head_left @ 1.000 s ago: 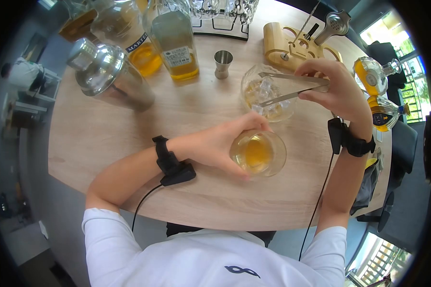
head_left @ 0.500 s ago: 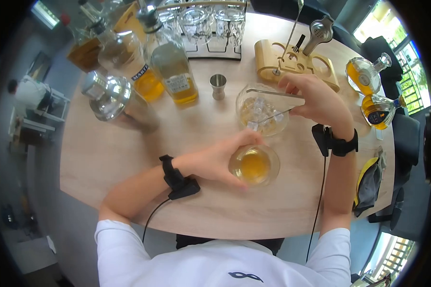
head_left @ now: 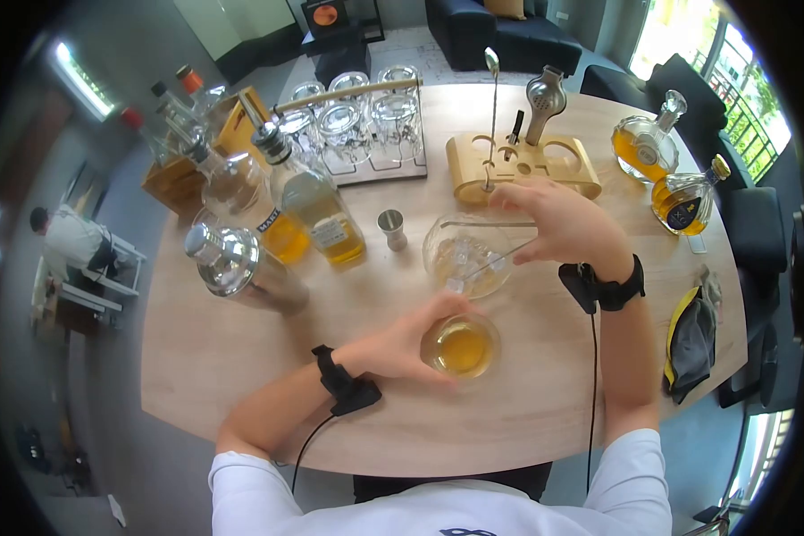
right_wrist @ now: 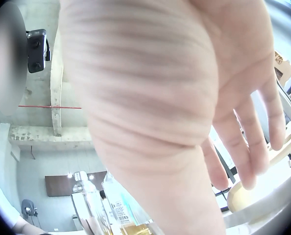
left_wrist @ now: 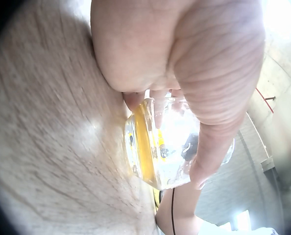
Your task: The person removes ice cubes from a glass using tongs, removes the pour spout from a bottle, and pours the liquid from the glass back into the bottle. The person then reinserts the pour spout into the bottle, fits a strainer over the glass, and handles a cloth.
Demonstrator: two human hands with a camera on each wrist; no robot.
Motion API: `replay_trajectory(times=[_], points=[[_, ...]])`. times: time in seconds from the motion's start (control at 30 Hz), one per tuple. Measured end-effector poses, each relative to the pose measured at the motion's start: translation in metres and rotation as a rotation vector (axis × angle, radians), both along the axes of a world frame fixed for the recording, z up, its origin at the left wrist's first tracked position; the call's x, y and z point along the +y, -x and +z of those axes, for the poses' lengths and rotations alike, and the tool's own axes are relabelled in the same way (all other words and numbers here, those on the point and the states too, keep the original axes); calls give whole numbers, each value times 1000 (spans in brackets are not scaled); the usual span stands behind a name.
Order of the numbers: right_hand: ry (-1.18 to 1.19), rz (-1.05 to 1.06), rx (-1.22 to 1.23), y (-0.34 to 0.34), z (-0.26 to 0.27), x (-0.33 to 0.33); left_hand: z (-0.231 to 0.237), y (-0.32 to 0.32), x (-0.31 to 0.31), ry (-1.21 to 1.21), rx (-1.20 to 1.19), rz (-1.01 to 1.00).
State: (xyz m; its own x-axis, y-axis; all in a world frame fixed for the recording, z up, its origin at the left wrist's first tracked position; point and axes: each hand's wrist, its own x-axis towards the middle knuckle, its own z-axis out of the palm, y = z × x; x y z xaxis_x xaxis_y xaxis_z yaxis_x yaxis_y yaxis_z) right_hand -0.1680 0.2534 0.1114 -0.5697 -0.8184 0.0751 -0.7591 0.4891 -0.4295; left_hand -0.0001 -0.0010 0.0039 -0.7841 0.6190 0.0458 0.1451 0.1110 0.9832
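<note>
In the head view my left hand [head_left: 400, 348] curls round a clear glass [head_left: 481, 335] with amber liquid in its bottom. The left wrist view shows the faceted glass [left_wrist: 175, 169] low against the tabletop, thumb along one side and fingers behind. My right hand [head_left: 563, 228] is above the right side of a glass bowl [head_left: 431, 255] with ice cubes in it. Metal ice tongs [head_left: 491, 222] lie between thumb and fingers, arms spread apart over the ice. In the right wrist view the fingers [right_wrist: 253, 137] are long and nearly straight; the palm hides much.
A jigger [head_left: 392, 230], steel shaker [head_left: 232, 263] and liquor bottles [head_left: 317, 205] stand left of the bowl. Behind are a rack of glasses [head_left: 357, 125] and a wooden bar-tool stand [head_left: 527, 170]. Two decanters [head_left: 648, 147] stand right, beyond a grey and yellow cloth [head_left: 692, 344].
The head view has tilted up, so the table's things sit lower in it. My right fingers look more spread around the tongs. My left hand keeps holding the glass.
</note>
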Motion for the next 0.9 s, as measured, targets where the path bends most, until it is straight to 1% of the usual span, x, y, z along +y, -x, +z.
replay_trajectory(times=[0.03,0.07,0.13,0.17,0.23,0.27,0.33,0.37,0.4,0.47,0.5,0.57,0.6,0.67,0.7,0.77,0.9], points=[[19,17,61,-3,3,1,2,0,0,-18,-33,-4],[24,11,73,-6,6,2,3,-1,1,-38,-68,-6],[83,32,191,-13,15,3,3,-1,1,-29,-46,-8],[84,29,206,-18,22,3,1,-1,1,-27,-38,-3],[226,120,109,-34,40,1,0,0,1,-33,-24,-8],[220,123,126,-41,45,0,0,-1,1,-39,-26,-9],[276,325,-99,-55,53,-1,1,-1,0,-37,-22,-13],[270,370,-168,-62,55,-2,1,-2,-1,-29,-43,-14],[256,381,-153,-69,52,-2,3,-1,0,-39,-24,-5],[250,315,-306,-79,35,0,6,-2,-2,35,-9,-18],[236,340,-299,-83,22,4,1,-3,-3,27,2,8],[328,249,-414,-92,-9,16,-13,-3,-1,-79,-133,-29],[304,279,-408,-99,-20,19,-13,-5,-1,-97,-119,1],[308,196,-547,-109,-37,28,-13,-2,1,29,49,3],[284,216,-537,-113,-45,31,-14,-2,2,13,64,26],[412,103,-602,-119,-61,33,-18,-1,3,33,137,3],[436,134,-497,-118,-78,32,-16,-1,4,90,233,8]])
